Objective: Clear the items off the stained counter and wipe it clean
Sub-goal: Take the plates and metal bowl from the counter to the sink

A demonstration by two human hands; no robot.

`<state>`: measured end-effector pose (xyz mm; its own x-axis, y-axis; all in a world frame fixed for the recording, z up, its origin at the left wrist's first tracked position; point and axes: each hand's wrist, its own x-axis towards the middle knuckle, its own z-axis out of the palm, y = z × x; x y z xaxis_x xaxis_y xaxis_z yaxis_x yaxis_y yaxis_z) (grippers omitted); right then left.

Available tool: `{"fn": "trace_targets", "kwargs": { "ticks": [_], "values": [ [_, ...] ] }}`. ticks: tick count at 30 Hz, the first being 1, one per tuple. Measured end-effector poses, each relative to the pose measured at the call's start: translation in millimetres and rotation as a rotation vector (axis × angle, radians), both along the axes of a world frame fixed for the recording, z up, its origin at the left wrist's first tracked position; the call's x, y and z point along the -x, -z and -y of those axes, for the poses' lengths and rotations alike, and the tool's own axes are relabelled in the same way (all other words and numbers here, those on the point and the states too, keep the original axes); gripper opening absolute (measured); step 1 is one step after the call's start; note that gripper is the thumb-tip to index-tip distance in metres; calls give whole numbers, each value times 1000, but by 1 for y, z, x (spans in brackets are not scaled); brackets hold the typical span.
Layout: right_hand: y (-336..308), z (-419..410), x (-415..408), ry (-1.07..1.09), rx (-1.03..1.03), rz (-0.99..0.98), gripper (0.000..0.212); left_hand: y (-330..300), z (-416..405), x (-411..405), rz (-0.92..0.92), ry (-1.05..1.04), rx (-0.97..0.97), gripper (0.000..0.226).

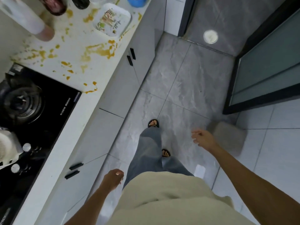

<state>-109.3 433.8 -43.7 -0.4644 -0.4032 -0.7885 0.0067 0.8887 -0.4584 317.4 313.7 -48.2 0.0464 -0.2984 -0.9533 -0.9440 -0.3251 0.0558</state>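
Counter [90, 65]: white, beside the gas hob [32, 101], spattered with orange stains [99, 51]; still bearing a printed tray [112, 20], bottles [29, 18] and a blue tub [136, 1]; my left hand [113, 177] loosely curled, empty; my right hand [203, 138] half open, empty; both hung over the floor, well apart from the counter; step judged: clearing not yet begun; next move: reach for the tray.

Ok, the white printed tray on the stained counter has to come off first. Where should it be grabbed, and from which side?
Take the white printed tray by its raised rim on the edge nearest the counter front, reaching in from the aisle. It lies flat and looks empty, and that edge looks unobstructed, while dark bottles crowd the wall side. Both the left hand and right hand hang free.
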Motion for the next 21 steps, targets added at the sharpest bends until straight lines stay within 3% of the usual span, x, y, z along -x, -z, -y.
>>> {"fn": "trace_targets", "kwargs": {
  "ticks": [5, 14, 21],
  "values": [
    [-9, 52, 28, -54, -13, -24, 27, 1, 63, 38, 5, -97, 66, 11],
    [-6, 59, 64, -12, -191, -4, 24, -4, 199, 173, -191, 6, 161, 30],
    [1, 74, 127, 59, -320, 55, 21, -8, 277, 277, -284, 40, 253, 21]
  ]
}}
